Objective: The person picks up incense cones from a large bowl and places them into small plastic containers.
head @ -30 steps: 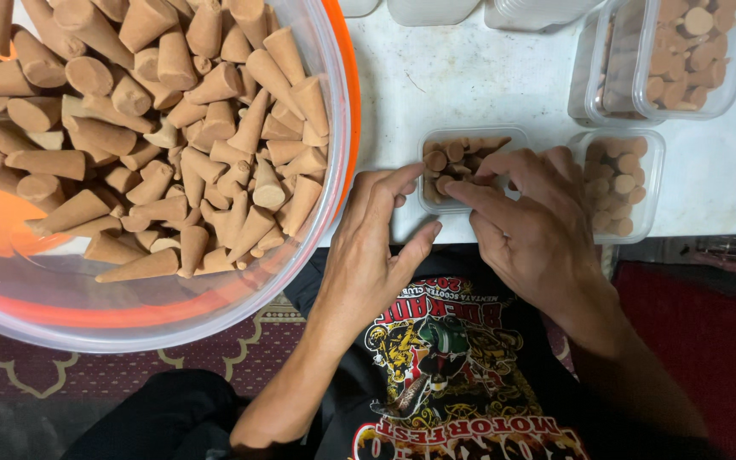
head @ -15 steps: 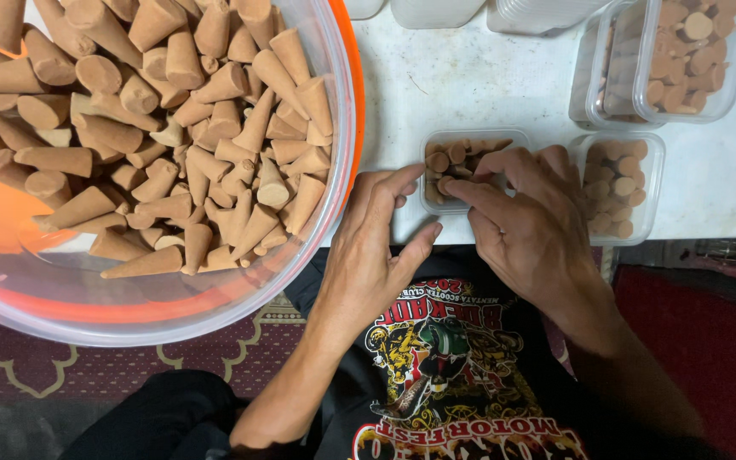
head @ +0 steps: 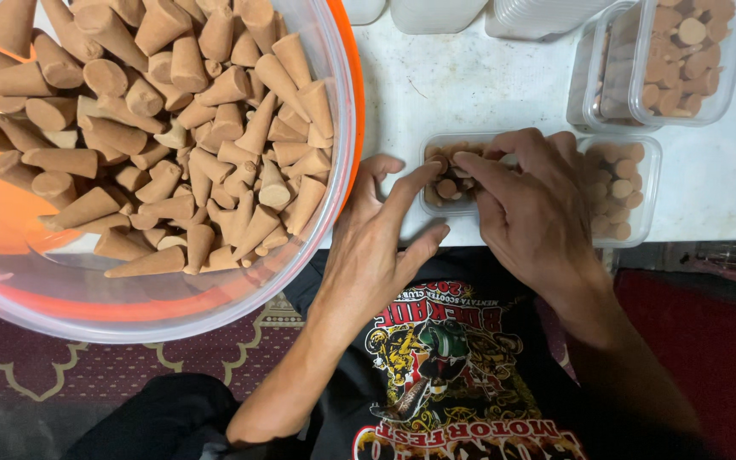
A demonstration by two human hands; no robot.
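Both hands point(head: 462, 213) at small clear box point(head: 433, 201) of brown cones point(head: 447, 188)

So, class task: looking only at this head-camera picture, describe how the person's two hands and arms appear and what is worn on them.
Both the left hand and right hand are bare: no gloves, rings or watch visible. The forearms are uncovered, with no sleeves in view. Below them shows a black T-shirt with a colourful print.
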